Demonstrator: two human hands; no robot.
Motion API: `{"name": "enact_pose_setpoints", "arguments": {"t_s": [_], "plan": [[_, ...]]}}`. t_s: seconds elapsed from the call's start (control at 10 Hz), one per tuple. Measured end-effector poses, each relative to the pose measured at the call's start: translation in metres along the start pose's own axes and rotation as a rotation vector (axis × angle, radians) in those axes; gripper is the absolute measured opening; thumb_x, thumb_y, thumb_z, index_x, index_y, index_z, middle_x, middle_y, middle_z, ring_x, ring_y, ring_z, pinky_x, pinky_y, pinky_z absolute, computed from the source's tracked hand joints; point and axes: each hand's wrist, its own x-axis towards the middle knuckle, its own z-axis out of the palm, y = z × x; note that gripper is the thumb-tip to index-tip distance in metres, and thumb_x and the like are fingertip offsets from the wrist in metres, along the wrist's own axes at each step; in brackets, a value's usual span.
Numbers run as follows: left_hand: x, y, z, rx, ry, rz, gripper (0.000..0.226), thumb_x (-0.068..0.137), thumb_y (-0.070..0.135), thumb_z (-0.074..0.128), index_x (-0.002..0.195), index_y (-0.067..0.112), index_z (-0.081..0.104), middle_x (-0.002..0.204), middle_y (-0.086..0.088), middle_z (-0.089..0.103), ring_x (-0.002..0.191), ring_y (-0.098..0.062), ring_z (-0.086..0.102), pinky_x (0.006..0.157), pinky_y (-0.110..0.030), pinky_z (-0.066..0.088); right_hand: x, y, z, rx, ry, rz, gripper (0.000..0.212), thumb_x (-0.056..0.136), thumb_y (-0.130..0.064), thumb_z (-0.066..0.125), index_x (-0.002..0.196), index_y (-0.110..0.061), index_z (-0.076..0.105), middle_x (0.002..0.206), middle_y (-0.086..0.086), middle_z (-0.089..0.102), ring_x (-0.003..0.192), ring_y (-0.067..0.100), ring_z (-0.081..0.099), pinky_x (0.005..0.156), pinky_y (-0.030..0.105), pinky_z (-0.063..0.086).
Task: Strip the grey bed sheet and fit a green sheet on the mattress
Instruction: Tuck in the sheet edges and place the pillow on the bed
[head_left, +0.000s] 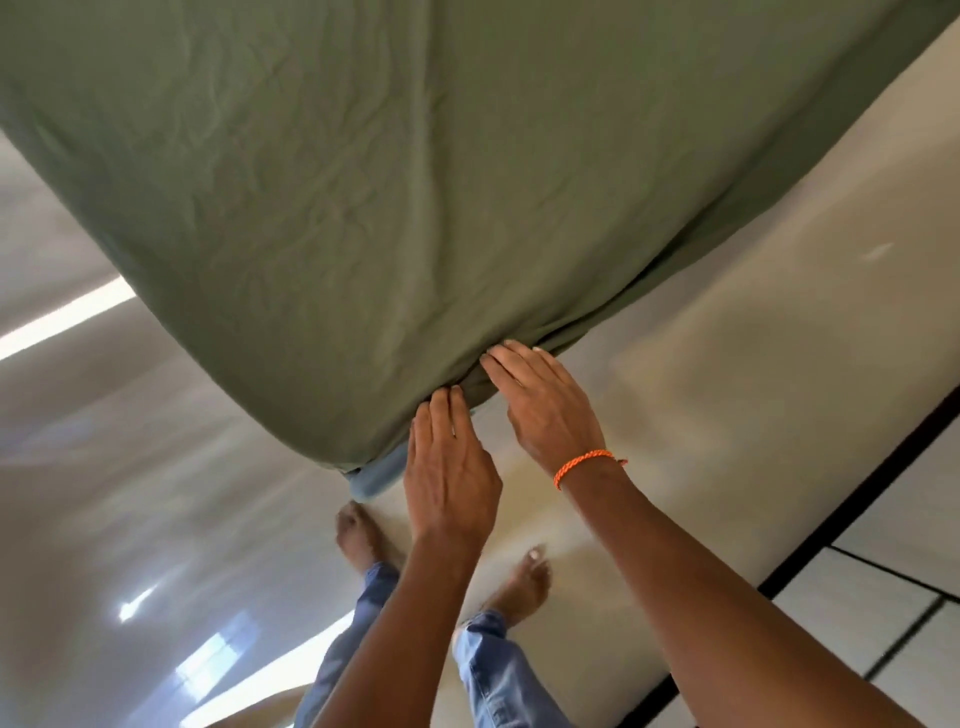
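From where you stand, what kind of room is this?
Likely a bedroom: a mattress corner wrapped in a green sheet, a glossy pale floor, and white dark-framed panels, perhaps wardrobe doors.

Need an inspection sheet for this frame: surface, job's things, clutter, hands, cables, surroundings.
Surface: mattress, only a pale blue bit shows under the corner.
Job's things: green sheet covers the top, wrinkled, bunched at the near corner; grey sheet not seen.
Clutter: nothing seen.
Hands: left hand and right hand, fingers straight, pressing the sheet at the corner; orange wristband on the right wrist.
Cables: nothing seen.
Surroundings: glossy pale floor, bare feet, jeans.
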Motion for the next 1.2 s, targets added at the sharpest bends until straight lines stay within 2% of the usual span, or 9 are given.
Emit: {"name": "enact_pose_setpoints", "arguments": {"t_s": [0.2, 0.4, 0.6, 0.7, 0.8, 0.9, 1.0, 1.1, 1.2], "plan": [[0.023, 0.012, -0.013, -0.069, 0.067, -0.098, 0.054, 0.084, 0.010, 0.067, 0.136, -0.001, 0.058, 0.135, -0.019, 0.061, 0.125, -0.038, 0.056, 0.105, -0.048, 0.052, 0.048, -0.004, -0.030, -0.140, -0.280, -0.072, 0.052, 0.091, -0.013, 0.038, 0.138, -0.016, 0.058, 0.133, 0.004, 0.061, 0.133, 0.025, 0.050, 0.124, 0.039, 0.026], [0.063, 0.026, -0.033, -0.132, -0.089, -0.229, 0.031, 0.094, 0.036, 0.059, 0.112, 0.011, 0.063, 0.118, -0.013, 0.064, 0.115, -0.036, 0.058, 0.090, -0.044, 0.048, 0.107, -0.011, -0.045, -0.155, -0.480, 0.041, 0.032, 0.101, -0.006, 0.049, 0.123, -0.015, 0.069, 0.124, 0.009, 0.069, 0.120, 0.029, 0.065, 0.096, 0.037, 0.048], [0.106, 0.011, -0.074, -0.101, -0.253, -0.415, 0.030, 0.093, 0.032, 0.060, 0.107, 0.013, 0.079, 0.112, -0.021, 0.075, 0.107, -0.042, 0.071, 0.087, -0.042, 0.056, 0.093, 0.012, -0.058, -0.135, -0.436, -0.211, 0.035, 0.097, -0.006, 0.047, 0.123, -0.017, 0.068, 0.120, 0.008, 0.070, 0.118, 0.031, 0.065, 0.097, 0.039, 0.048], [0.062, 0.041, -0.057, -0.052, -0.048, -0.420, 0.017, 0.093, 0.012, 0.060, 0.099, 0.012, 0.076, 0.098, -0.020, 0.074, 0.093, -0.044, 0.071, 0.074, -0.046, 0.056, 0.040, 0.048, -0.043, -0.047, -0.192, -0.330, 0.042, 0.092, -0.009, 0.039, 0.127, -0.017, 0.062, 0.117, 0.005, 0.064, 0.114, 0.029, 0.060, 0.098, 0.041, 0.046], [0.022, 0.069, -0.025, -0.155, 0.212, -0.424, 0.039, 0.084, -0.005, 0.066, 0.120, 0.008, 0.074, 0.114, -0.013, 0.074, 0.106, -0.036, 0.066, 0.082, -0.045, 0.058, 0.003, 0.064, -0.017, 0.482, 0.092, 0.318, 0.032, 0.087, -0.002, 0.059, 0.117, -0.014, 0.064, 0.109, 0.008, 0.061, 0.104, 0.031, 0.059, 0.084, 0.037, 0.047], [0.008, 0.104, -0.004, -0.388, 0.310, -0.505, 0.044, 0.088, -0.001, 0.064, 0.129, 0.013, 0.068, 0.123, -0.006, 0.068, 0.114, -0.030, 0.060, 0.092, -0.046, 0.055, 0.013, 0.066, -0.018, 1.630, 0.067, 1.260, 0.037, 0.100, -0.020, 0.063, 0.136, -0.018, 0.051, 0.123, 0.014, 0.059, 0.120, 0.037, 0.062, 0.083, 0.035, 0.054], [0.024, 0.135, 0.000, -0.642, 0.269, -0.592, 0.048, 0.092, 0.006, 0.064, 0.139, 0.016, 0.060, 0.134, -0.005, 0.062, 0.122, -0.027, 0.059, 0.099, -0.044, 0.052, 0.020, 0.076, -0.022, 2.232, -0.006, 1.431, 0.036, 0.102, -0.040, 0.060, 0.131, -0.020, 0.051, 0.137, 0.018, 0.056, 0.133, 0.034, 0.054, 0.104, 0.047, 0.048], [0.051, 0.140, 0.001, -0.558, 0.239, -0.501, 0.063, 0.090, 0.007, 0.068, 0.149, 0.015, 0.046, 0.148, -0.006, 0.046, 0.136, -0.025, 0.046, 0.110, -0.040, 0.045, 0.036, 0.092, -0.030, 2.190, -0.016, 1.414, 0.021, 0.102, -0.035, 0.062, 0.111, -0.015, 0.061, 0.117, 0.010, 0.065, 0.118, 0.024, 0.061, 0.098, 0.039, 0.048], [0.066, 0.136, 0.000, -0.437, 0.189, -0.432, 0.066, 0.089, 0.005, 0.066, 0.151, 0.014, 0.043, 0.154, -0.008, 0.039, 0.141, -0.028, 0.040, 0.110, -0.045, 0.048, 0.052, 0.098, -0.030, 2.033, 0.005, 1.396, 0.005, 0.101, -0.012, 0.063, 0.097, -0.011, 0.060, 0.082, 0.008, 0.065, 0.071, 0.018, 0.066, 0.063, 0.030, 0.049]]}}
